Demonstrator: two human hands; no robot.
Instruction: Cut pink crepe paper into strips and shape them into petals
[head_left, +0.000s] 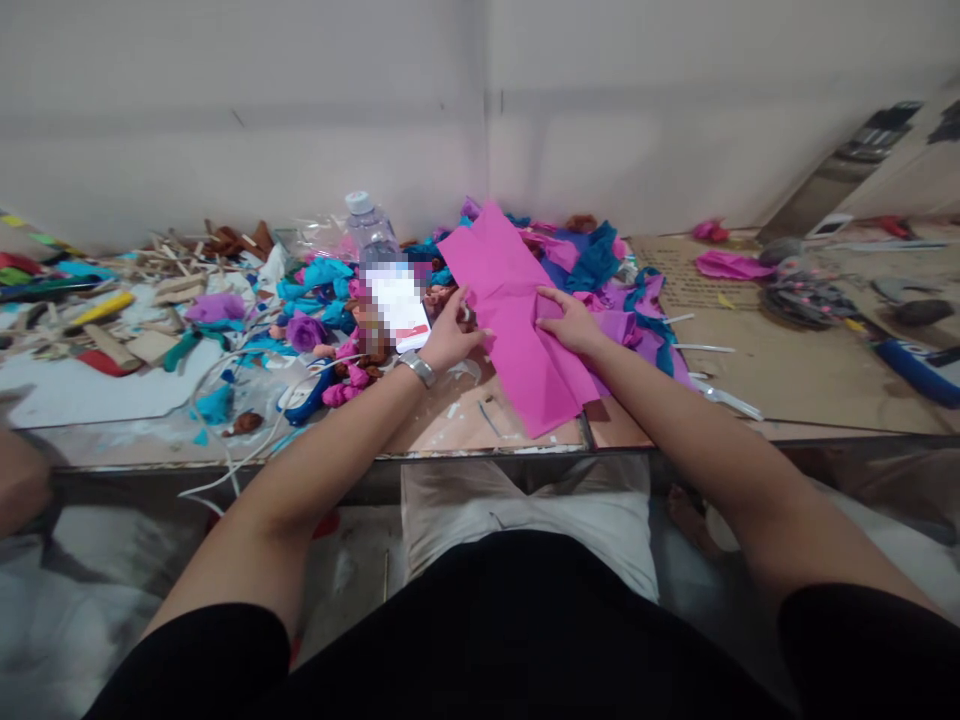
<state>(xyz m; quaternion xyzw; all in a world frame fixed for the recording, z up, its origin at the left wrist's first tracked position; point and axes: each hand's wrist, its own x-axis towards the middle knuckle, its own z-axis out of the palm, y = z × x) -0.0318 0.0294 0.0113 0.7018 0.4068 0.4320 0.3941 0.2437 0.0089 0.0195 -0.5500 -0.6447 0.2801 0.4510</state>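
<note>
Head view, bench station, entry by hand and by vessel.

Item: one pink sheet (517, 355), thin, creased, longer than wide. Location: raised between my hands in front of me, over the near part of the bench (420, 430), a heap of crumpled coloured paper (600, 255) behind it.

My right hand (574, 325): thumb and forefinger pressed together, pinching a fold near the sheet's middle. My left hand (454, 335), silver band (418, 368) at the wrist: thumb and forefinger apart at the sheet's left edge, the other fingers partly hidden; whether they pinch it, I cannot tell.

Step in hand, by my judgement: shaping or folding the sheet, which is creased across but neither flat nor gathered. Next move, likewise judged: the right pinch needs to stay light yet firm, the left to steady the edge, since so thin a sheet would probably tear if pulled hard.

Containers: one clear bottle (371, 235), white cap on, upright beyond my left hand; fill level not readable. One piece of clear plastic wrapping (321, 235), just left of the bottle; whether it holds anything, I cannot tell.

Adjacent: one phone (401, 310), bright screen up, beside my left hand; one white cable (199, 385), looped farther left.
</note>
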